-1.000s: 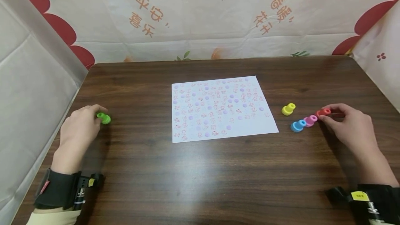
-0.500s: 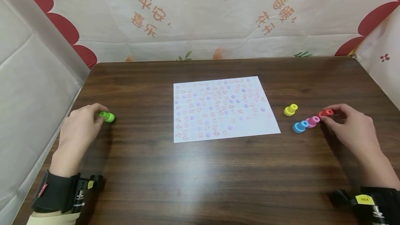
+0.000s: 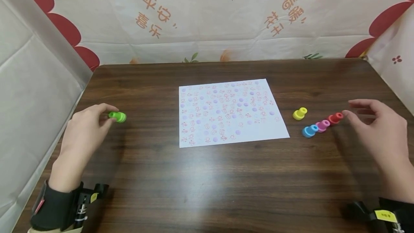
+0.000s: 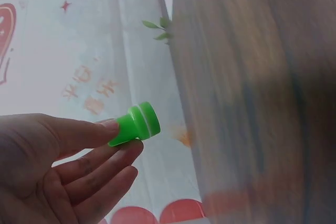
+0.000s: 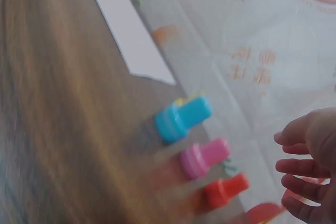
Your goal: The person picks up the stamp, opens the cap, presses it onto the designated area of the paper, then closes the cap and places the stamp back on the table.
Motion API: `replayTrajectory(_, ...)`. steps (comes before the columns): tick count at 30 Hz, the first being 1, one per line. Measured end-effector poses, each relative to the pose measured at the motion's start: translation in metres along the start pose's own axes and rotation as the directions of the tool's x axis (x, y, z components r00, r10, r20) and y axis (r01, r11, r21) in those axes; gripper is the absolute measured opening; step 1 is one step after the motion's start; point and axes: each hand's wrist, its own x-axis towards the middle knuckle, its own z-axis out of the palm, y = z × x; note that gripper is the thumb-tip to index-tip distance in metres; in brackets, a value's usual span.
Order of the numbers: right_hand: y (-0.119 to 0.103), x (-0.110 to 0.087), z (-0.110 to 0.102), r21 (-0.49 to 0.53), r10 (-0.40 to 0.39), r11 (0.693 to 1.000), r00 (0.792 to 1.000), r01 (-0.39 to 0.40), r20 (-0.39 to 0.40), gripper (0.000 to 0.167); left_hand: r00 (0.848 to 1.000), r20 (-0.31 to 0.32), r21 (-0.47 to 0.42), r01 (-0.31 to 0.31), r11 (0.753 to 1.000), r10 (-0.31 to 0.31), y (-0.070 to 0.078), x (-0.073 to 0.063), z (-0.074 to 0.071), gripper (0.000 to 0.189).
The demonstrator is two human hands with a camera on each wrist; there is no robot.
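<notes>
My left hand pinches a small green stamp at the table's left side, lifted a little off the wood; in the left wrist view the green stamp sits between thumb and fingers. A white sheet of paper covered in red and purple stamp marks lies in the middle. To its right stand a yellow stamp, a blue stamp, a pink stamp and a red stamp. My right hand hovers just right of the red stamp, fingers spread, holding nothing.
The dark wooden table is hemmed in by white printed cloth walls at the back and on both sides. Black wrist straps sit on both forearms near the front edge.
My right hand has let go of the red stamp and drawn back to the right, fingers opening. My left hand has raised the green stamp and carried it slightly toward the paper.
</notes>
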Motion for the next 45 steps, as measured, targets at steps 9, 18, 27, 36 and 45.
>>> replayTrajectory(9, -0.033, -0.01, -0.014, 0.067, -0.081, 0.994, 0.993, 0.087, -0.087, 0.04, 0.997, -0.04, -0.081, -0.064, 0.995, 0.061, 0.027, -0.006, -0.01, 0.024)
replayTrajectory(18, -0.06, -0.022, -0.016, 0.134, -0.254, 0.954, 0.961, 0.268, -0.113, 0.034, 0.98, -0.13, -0.167, -0.17, 0.971, 0.149, 0.054, -0.015, -0.015, 0.024)
replayTrajectory(27, -0.08, -0.034, -0.014, 0.203, -0.355, 0.905, 0.927, 0.373, -0.121, 0.034, 0.969, -0.127, -0.249, -0.237, 0.939, 0.211, 0.071, -0.018, -0.012, 0.025)
replayTrajectory(36, -0.092, -0.043, -0.007, 0.233, -0.458, 0.852, 0.883, 0.469, -0.103, 0.039, 0.967, -0.098, -0.321, -0.256, 0.912, 0.237, 0.081, -0.018, -0.003, 0.028)
replayTrajectory(45, -0.105, -0.055, 0.007, 0.279, -0.541, 0.797, 0.838, 0.537, -0.069, 0.048, 0.958, -0.03, -0.472, -0.267, 0.84, 0.287, 0.096, -0.019, 0.013, 0.027)
